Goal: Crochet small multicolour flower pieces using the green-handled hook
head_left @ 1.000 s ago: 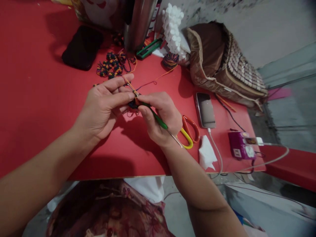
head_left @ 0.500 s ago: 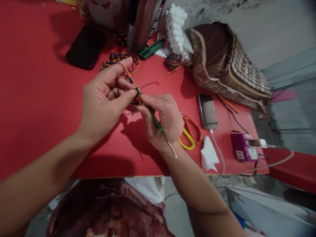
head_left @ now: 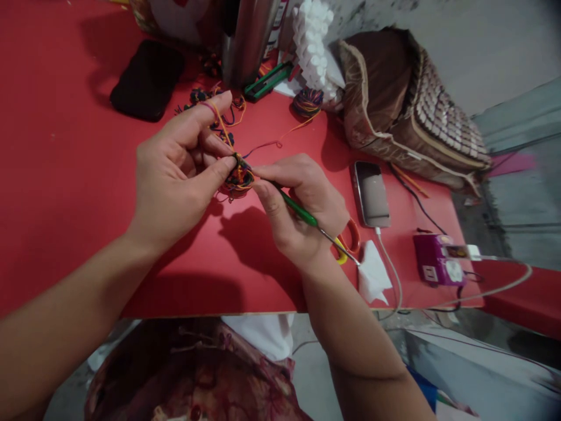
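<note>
My left hand [head_left: 179, 169] pinches a small crocheted piece [head_left: 239, 178] of dark, orange and multicoloured yarn between thumb and fingers. A strand of yarn [head_left: 223, 128] wraps its raised index finger and runs down to the piece. My right hand [head_left: 302, 207] grips a crochet hook [head_left: 302, 211] with a green handle and metal shaft; its working tip is hidden at the piece. From there a thin strand leads to a small multicoloured yarn ball [head_left: 307, 103]. Behind my left hand lie several dark knotted yarn bits [head_left: 201, 96].
Scissors [head_left: 353, 235] with red and yellow handles lie partly under my right hand, near a white tissue [head_left: 373, 275]. A charging phone [head_left: 370, 194], purple box [head_left: 438, 260], brown bag [head_left: 381, 88], green cutter [head_left: 268, 82], metal bottle [head_left: 249, 44] and black case [head_left: 148, 80] stand around on the red table [head_left: 52, 193].
My right hand has moved right and turned, and the hook now slants flatter. The crocheted piece shows more between the hands. My left hand has shifted slightly left.
</note>
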`<state>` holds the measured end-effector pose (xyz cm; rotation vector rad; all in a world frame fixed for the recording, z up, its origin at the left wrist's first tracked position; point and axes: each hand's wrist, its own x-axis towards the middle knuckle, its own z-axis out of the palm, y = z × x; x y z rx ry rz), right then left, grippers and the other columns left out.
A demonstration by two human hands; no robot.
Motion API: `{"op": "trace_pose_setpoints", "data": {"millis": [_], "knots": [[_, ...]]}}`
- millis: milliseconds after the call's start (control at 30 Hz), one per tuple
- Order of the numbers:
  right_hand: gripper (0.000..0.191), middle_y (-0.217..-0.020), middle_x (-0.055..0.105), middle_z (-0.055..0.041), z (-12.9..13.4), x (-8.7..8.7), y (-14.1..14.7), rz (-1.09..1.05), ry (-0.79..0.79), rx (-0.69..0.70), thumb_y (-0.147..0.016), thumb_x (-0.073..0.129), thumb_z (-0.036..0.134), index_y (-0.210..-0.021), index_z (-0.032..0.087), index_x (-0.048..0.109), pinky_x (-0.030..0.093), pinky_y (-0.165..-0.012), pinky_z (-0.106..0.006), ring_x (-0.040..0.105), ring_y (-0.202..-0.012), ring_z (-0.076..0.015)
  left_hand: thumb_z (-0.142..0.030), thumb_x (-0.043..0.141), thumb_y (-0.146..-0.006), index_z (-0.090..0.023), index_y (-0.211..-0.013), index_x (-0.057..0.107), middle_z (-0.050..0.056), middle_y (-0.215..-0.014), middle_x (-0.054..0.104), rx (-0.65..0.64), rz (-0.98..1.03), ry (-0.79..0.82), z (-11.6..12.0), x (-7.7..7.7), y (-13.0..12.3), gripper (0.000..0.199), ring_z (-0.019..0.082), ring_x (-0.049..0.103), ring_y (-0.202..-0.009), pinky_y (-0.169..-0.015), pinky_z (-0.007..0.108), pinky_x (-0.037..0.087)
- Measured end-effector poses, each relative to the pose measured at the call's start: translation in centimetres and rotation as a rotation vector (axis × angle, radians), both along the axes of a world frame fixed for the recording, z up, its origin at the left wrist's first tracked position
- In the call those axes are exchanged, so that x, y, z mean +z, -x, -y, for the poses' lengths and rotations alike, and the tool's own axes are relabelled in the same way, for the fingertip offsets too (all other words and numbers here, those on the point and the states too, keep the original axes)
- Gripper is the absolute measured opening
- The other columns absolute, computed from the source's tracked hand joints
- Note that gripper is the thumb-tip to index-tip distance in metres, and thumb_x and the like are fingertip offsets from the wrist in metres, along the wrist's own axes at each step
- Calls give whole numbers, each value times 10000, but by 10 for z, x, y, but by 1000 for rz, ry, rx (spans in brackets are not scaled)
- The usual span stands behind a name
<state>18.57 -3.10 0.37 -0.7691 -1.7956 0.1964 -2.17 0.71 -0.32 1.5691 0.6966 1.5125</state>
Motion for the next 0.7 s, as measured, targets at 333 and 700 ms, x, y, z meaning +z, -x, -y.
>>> {"op": "trace_pose_setpoints", "data": {"millis": [333, 700], "knots": [[194, -1025, 880, -18, -4, 4, 0, 39, -25, -20, -1170, 677, 256, -1229, 334, 846, 707, -814, -416, 836, -888, -227, -357, 931, -1068, -460, -1678, 746, 5, -955, 744, 111, -101, -174, -5, -13, -9, 645, 131, 643, -655, -542, 260, 546], [133, -956, 897, 27, -7, 15, -13, -117, 199, 93, -1078, 819, 210, -1088, 328, 878, 681, -777, -332, 843, -841, -181, -164, 843, -1026, -391, -1523, 863, 16, -1012, 823, 83, -266, 2, 9, 20, 1, 547, 209, 714, -862, -717, 368, 529]]}}
